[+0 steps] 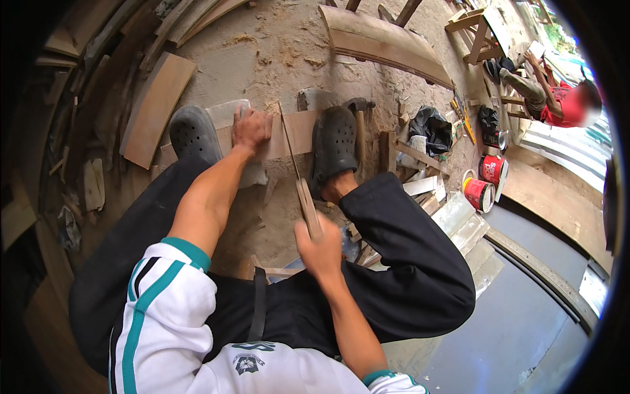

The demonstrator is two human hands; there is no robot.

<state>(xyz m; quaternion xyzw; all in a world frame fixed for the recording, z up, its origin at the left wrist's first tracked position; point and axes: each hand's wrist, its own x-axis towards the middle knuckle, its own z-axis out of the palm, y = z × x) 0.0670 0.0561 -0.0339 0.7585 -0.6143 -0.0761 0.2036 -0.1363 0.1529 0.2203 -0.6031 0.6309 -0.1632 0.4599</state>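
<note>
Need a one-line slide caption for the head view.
Handsaw in the right-hand grip, blade across a wooden board, with the left-hand grip resting on that board.

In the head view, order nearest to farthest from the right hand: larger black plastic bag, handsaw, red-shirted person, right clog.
1. Handsaw, held in right hand
2. Right clog, ahead
3. Larger black plastic bag, front right
4. Red-shirted person, upper right

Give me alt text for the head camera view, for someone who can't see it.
A person's right hand grips a saw that crosses a wooden board, while the left hand rests on that board between the person's black clogs. Wood pieces litter the dusty ground, with red cans and another person in red at right.
</note>
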